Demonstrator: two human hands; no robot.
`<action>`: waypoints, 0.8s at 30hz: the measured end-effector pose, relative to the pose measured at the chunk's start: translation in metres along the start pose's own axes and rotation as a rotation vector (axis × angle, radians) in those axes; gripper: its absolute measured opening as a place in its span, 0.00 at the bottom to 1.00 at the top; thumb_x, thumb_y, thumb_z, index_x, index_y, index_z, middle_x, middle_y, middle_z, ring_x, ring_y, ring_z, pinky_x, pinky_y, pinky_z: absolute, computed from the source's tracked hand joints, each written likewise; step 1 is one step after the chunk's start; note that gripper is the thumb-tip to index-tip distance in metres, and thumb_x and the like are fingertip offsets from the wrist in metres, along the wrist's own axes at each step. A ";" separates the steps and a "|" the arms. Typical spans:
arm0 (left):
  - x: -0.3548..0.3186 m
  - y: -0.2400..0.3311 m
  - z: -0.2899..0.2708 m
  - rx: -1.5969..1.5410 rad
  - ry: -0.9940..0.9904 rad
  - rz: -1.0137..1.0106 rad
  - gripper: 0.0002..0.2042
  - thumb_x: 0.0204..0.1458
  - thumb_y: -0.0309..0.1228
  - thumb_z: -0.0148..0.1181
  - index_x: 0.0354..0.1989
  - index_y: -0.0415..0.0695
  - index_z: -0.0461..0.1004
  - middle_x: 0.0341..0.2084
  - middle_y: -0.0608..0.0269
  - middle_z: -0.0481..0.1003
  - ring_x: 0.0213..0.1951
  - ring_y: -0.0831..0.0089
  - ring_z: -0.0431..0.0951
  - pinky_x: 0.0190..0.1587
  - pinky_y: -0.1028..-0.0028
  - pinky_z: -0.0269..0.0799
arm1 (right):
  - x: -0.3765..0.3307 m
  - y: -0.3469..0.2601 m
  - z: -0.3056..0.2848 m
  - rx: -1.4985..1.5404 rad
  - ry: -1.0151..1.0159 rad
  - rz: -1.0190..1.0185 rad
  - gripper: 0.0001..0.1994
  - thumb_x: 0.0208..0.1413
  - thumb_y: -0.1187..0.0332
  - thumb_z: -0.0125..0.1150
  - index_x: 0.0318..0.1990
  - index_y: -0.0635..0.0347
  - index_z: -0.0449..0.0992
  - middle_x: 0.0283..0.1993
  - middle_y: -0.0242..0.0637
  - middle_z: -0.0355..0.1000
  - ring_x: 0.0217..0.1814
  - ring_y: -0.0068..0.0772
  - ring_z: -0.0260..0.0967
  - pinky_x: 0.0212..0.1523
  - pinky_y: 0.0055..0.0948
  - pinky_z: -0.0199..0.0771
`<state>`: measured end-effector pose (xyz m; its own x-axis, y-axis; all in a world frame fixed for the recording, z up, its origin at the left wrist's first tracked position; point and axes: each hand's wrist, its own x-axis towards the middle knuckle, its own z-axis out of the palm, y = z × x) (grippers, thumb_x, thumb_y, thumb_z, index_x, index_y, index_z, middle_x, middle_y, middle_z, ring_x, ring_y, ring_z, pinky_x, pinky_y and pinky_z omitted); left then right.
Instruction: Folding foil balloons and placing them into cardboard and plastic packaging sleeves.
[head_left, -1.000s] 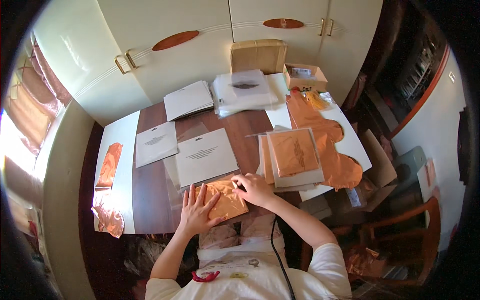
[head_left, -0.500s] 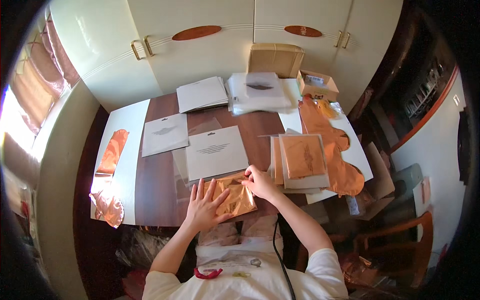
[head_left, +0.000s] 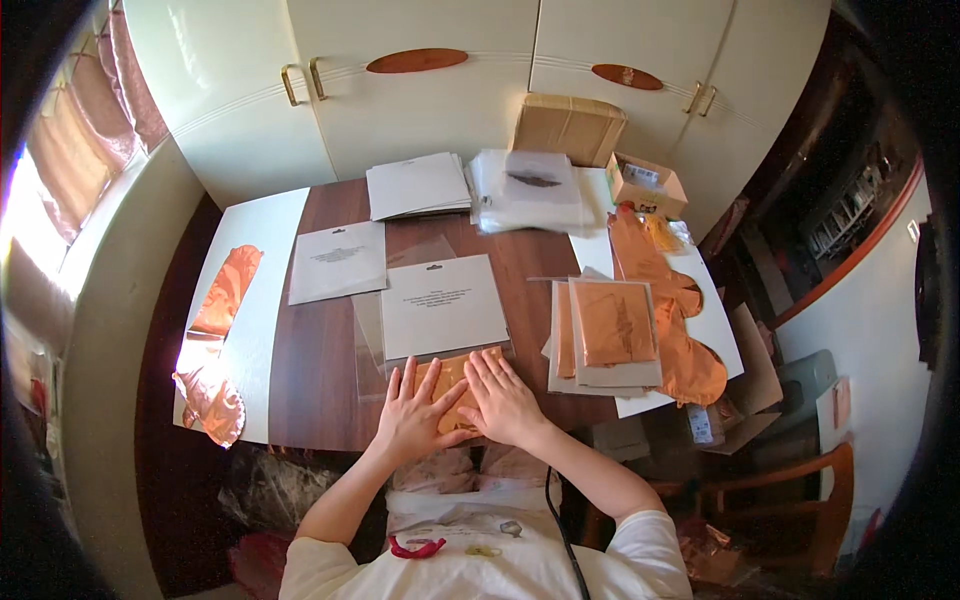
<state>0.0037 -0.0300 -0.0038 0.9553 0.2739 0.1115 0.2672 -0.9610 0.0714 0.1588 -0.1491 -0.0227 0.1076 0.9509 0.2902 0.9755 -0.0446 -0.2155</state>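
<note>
Since a second ago, we have brought both hands together flat on the copper foil sheet (head_left: pixel 455 378): our left hand (head_left: pixel 415 415) and right hand (head_left: pixel 503 402) lie side by side, fingers spread, pressing it down and gripping nothing. That sheet sits at the near edge of the table (head_left: pixel 320 370), just below the white card (head_left: pixel 443 305). Right of the card lies a stack of foil packs (head_left: pixel 610 325). Beyond it, a small open cardboard box (head_left: pixel 645 187) holds small items. Left of the card, bare wood leaves room.
</note>
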 end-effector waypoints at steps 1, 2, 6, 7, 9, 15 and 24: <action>0.000 0.000 0.000 -0.003 -0.004 -0.003 0.36 0.43 0.67 0.46 0.62 0.67 0.58 0.64 0.51 0.52 0.65 0.41 0.44 0.62 0.44 0.41 | 0.000 0.001 0.001 -0.008 -0.008 0.018 0.35 0.55 0.50 0.51 0.60 0.71 0.56 0.65 0.54 0.51 0.70 0.50 0.44 0.68 0.44 0.43; -0.001 -0.001 -0.001 -0.010 -0.010 -0.007 0.36 0.43 0.67 0.46 0.62 0.67 0.59 0.64 0.51 0.52 0.65 0.41 0.44 0.62 0.44 0.41 | 0.000 0.001 0.003 -0.015 -0.017 0.036 0.37 0.54 0.48 0.50 0.61 0.71 0.54 0.65 0.55 0.50 0.70 0.51 0.44 0.68 0.45 0.42; -0.002 -0.001 -0.003 -0.034 -0.004 -0.010 0.36 0.42 0.66 0.49 0.62 0.67 0.59 0.63 0.50 0.52 0.65 0.41 0.45 0.61 0.44 0.42 | 0.001 0.000 0.000 -0.018 -0.071 0.070 0.40 0.52 0.45 0.51 0.62 0.72 0.52 0.66 0.56 0.47 0.70 0.52 0.41 0.68 0.46 0.41; -0.002 0.000 -0.003 -0.037 -0.007 -0.014 0.36 0.42 0.66 0.49 0.62 0.67 0.59 0.63 0.50 0.52 0.65 0.41 0.45 0.61 0.44 0.42 | 0.002 0.000 -0.005 -0.039 -0.108 0.100 0.42 0.53 0.43 0.48 0.62 0.72 0.50 0.67 0.55 0.45 0.71 0.51 0.39 0.68 0.45 0.38; -0.001 0.000 -0.004 -0.048 0.009 -0.015 0.38 0.41 0.66 0.50 0.62 0.62 0.59 0.63 0.50 0.53 0.65 0.42 0.46 0.61 0.44 0.42 | 0.003 0.003 -0.006 -0.088 -0.190 0.138 0.47 0.51 0.37 0.45 0.64 0.72 0.47 0.69 0.54 0.41 0.73 0.48 0.35 0.69 0.45 0.34; 0.000 -0.002 -0.005 -0.031 -0.026 -0.040 0.46 0.41 0.67 0.50 0.62 0.42 0.56 0.62 0.47 0.53 0.65 0.46 0.46 0.63 0.48 0.41 | 0.006 0.010 -0.018 -0.112 -0.315 0.133 0.50 0.49 0.30 0.39 0.65 0.70 0.44 0.70 0.49 0.38 0.74 0.41 0.31 0.70 0.46 0.29; -0.012 -0.018 -0.005 -0.038 -0.087 -0.065 0.55 0.39 0.70 0.48 0.63 0.30 0.47 0.63 0.43 0.50 0.67 0.55 0.44 0.65 0.50 0.34 | 0.003 0.014 -0.019 -0.117 -0.245 0.054 0.51 0.46 0.32 0.46 0.65 0.69 0.45 0.70 0.49 0.41 0.73 0.42 0.36 0.68 0.52 0.30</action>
<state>-0.0130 -0.0155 -0.0016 0.9438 0.3300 0.0194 0.3258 -0.9386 0.1132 0.1768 -0.1530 -0.0075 0.1242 0.9913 0.0440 0.9867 -0.1187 -0.1111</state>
